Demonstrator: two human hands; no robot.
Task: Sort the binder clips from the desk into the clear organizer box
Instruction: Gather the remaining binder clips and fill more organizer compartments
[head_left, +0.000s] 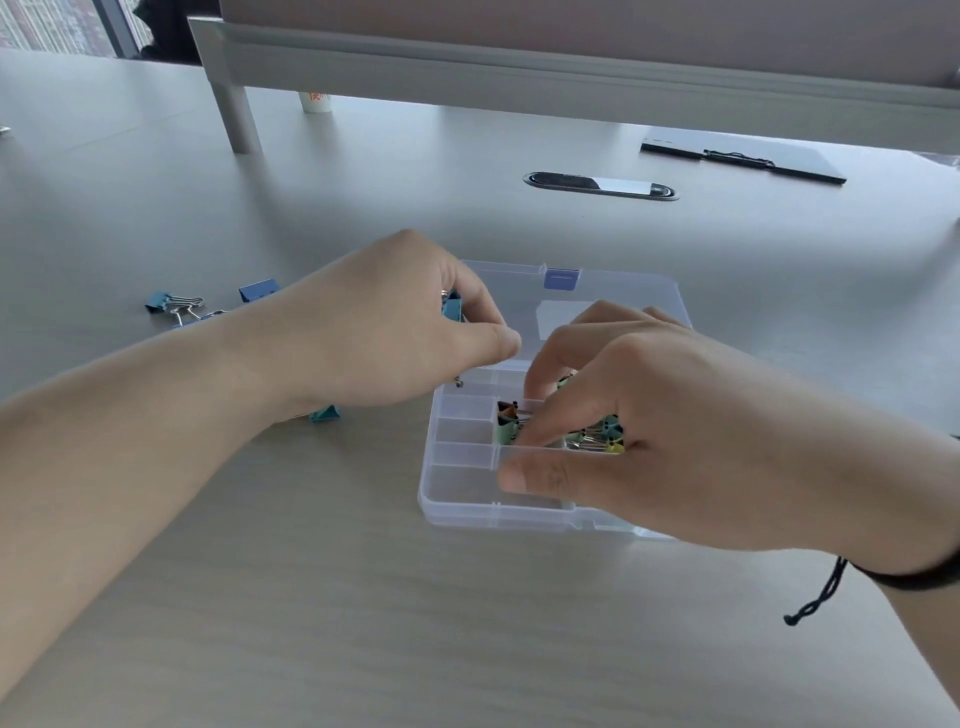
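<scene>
The clear organizer box (457, 488) lies open on the desk, its lid (519, 291) flat behind it with a blue latch. My left hand (384, 327) hovers over the box's far left corner and grips a blue binder clip (453, 306) in curled fingers. My right hand (639, 410) reaches down into the middle compartments, its fingers curled among small coloured clips (506, 423); what it pinches is hidden. Several blue clips (179, 306) lie on the desk to the left, and one teal clip (324, 413) shows under my left wrist.
A cable grommet (600, 185) is set into the desk behind the box. A dark clipboard (743, 154) lies at the back right. A white paper cup (316, 102) stands under the raised grey shelf (519, 67), beside its leg (236, 117).
</scene>
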